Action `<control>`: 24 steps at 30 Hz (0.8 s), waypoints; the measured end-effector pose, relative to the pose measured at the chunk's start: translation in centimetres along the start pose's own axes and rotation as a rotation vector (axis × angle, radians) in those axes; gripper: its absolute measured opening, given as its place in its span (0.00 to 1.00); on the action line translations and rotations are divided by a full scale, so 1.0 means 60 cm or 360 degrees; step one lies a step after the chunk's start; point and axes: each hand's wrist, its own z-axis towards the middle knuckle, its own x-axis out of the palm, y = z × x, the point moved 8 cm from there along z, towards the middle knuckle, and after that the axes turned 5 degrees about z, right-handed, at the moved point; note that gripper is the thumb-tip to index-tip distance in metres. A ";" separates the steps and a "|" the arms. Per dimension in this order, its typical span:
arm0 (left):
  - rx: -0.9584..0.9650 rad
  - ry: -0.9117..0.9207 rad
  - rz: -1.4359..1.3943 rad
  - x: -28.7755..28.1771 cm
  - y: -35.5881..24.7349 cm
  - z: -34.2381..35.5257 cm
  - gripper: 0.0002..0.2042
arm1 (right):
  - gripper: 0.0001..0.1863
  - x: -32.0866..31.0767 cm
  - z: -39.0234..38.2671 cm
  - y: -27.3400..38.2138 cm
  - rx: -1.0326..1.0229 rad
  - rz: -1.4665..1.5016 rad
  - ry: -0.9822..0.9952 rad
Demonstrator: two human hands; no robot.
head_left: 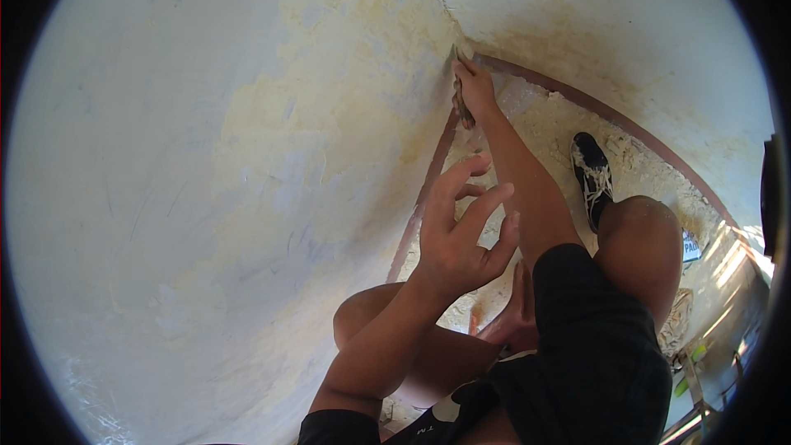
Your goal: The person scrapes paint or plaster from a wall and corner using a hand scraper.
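My right hand (476,89) is stretched out to the corner where two walls meet, low down by the floor. Its fingers wrap round the handle of a scraper (465,115), whose blade end points up against the corner; the blade's edge is mostly hidden. My left hand (463,239) hangs in the air nearer to me, its fingers curved and apart, holding nothing. The left wall (280,140) beside the hands is pale, with yellowish patches where the surface looks scraped or peeled.
A reddish-brown skirting (606,109) runs along the foot of both walls. Pale flakes and dust litter the floor (540,128). My black laced shoe (592,177) stands by the right wall (593,8). Farther right lie a printed packet (690,245) and a metal frame (696,383).
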 end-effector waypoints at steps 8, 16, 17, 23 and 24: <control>-0.0025 -0.0004 -0.0031 0.000 -0.002 -0.003 0.13 | 0.22 -0.019 0.026 -0.008 0.0003 0.0019 -0.0076; 0.0009 -0.0031 0.0005 -0.004 -0.003 0.004 0.13 | 0.22 -0.010 0.026 0.017 0.0090 0.0060 0.0070; 0.0014 -0.0059 0.0010 -0.007 -0.006 0.006 0.13 | 0.23 -0.011 0.031 0.018 0.0132 0.0140 0.0060; -0.0071 -0.0034 0.0031 0.000 0.016 0.000 0.12 | 0.25 -0.003 0.016 0.023 -0.0086 0.0041 -0.0084; -0.0081 -0.0022 0.0031 -0.003 0.017 0.000 0.12 | 0.25 0.001 0.016 0.030 -0.0073 0.0043 -0.0090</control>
